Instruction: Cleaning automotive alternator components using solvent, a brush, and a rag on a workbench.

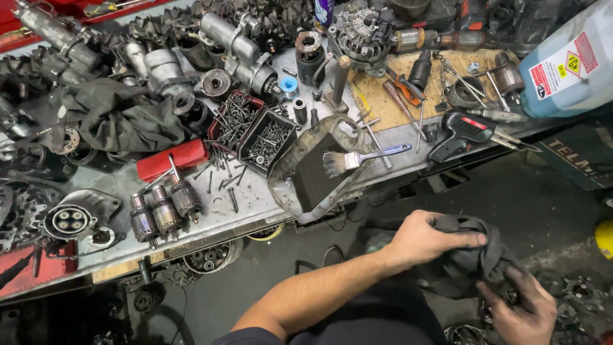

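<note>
Both hands work a dark rag (476,252) below the near edge of the tabletop (255,204), over the dark floor. The left hand (424,239) lies on top of the cloth with its fingers stretched flat across it, its grip closed loosely on the bunched fabric, probably pressing it down. The right hand (527,310), blackened with grease, comes up from beneath; its fingers curl into the lower folds, so that grip is also closed on the rag. Whether something is wrapped inside the cloth cannot be told. Held between the palms like this, the rag seems to be rubbed against the hands or around something hidden in them.

The rag is crumpled, so it has no clean shape, but its bulk runs from the left hand's wrist side down and away toward the right hand, slanting off from the tabletop's edge.

Just past the left hand, on the tabletop's near edge, sits a worn metal tray (316,169) with a paintbrush (364,156) laid across it, bristles over the tray and blue handle pointing away, likely kept there so drips fall inside. Beyond the tray stand two small bins of screws (265,137), and farther along the edge lie three motor armatures (165,211) side by side. On the other side of the tray rest a black and red tool (463,131) and a big blue jug (568,64).
</note>
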